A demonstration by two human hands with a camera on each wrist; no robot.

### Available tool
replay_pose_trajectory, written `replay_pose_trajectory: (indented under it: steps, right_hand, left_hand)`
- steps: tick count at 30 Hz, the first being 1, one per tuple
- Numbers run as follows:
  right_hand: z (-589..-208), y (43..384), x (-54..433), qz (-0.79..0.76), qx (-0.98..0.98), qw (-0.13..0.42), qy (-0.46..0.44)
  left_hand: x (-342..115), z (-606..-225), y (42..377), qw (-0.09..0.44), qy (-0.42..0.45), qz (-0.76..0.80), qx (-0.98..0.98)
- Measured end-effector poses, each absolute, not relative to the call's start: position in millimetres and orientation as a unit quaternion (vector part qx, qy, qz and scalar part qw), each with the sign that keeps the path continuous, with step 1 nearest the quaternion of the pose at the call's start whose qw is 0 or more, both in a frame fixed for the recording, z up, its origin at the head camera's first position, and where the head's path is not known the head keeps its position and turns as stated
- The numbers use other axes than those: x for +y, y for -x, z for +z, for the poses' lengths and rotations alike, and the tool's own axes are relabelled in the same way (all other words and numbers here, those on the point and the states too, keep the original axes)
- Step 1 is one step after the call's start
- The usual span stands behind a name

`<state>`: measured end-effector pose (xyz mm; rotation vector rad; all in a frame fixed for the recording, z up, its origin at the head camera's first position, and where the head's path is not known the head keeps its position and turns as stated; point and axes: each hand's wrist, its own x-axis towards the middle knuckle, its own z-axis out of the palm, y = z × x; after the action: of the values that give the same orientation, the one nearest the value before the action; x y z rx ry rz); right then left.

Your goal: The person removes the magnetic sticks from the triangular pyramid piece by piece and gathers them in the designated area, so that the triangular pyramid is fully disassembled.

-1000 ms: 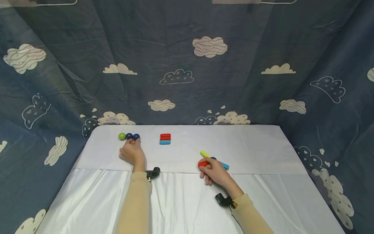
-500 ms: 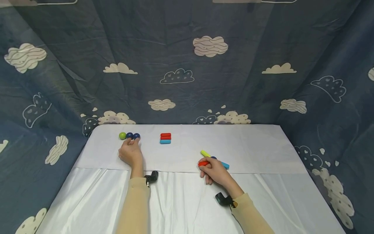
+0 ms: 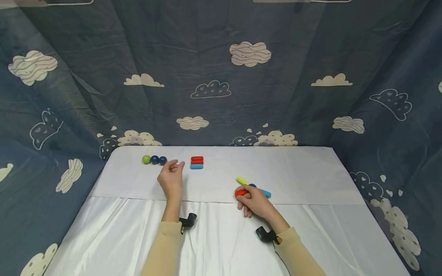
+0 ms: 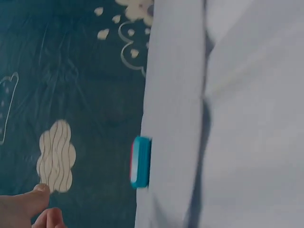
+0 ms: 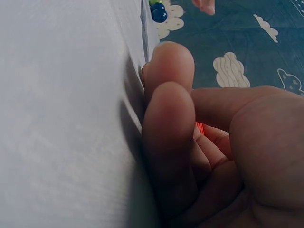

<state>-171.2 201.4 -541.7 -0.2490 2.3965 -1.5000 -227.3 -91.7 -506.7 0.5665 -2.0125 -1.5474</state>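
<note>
Right hand (image 3: 257, 201) pinches one smooth, bright-red rounded rod (image 3: 241, 193).
Just right of one glossy green ball (image 3: 146, 159): two dark-blue balls (image 3: 154, 160), then left hand (image 3: 171, 181), thumb and fingers apart.

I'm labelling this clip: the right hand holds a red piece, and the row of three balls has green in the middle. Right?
No: the head view shows the green ball at the left end. The right hand does hold a red piece.
</note>
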Motion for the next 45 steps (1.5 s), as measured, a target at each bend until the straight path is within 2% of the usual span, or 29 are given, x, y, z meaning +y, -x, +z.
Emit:
replay_pose_trajectory:
  steps: [4,10,14,29,45]
  right_hand:
    - [-541.9,170.6,200.8,-0.519,0.834,0.16,0.097]
    - [-539.1,166.5,197.7,-0.51,0.829,0.193,0.127]
    - [-537.5,165.3,196.5,-0.503,0.827,0.209,0.139]
    - [-533.8,161.2,190.3,-0.487,0.818,0.242,0.189]
    - [-533.2,161.5,190.5,-0.485,0.816,0.248,0.195]
  left_hand:
    - [-73.8,-516.0,219.5,0.205,-0.134,-0.58,-0.777]
    - [-50.2,-528.1,207.1,0.051,0.013,-0.562,-0.826]
    - [-38.1,-535.8,202.7,0.0,0.078,-0.55,-0.831]
    - [-29.5,-545.8,196.7,-0.029,0.137,-0.492,-0.859]
    - [-29.3,-547.0,197.2,-0.006,0.135,-0.495,-0.859]
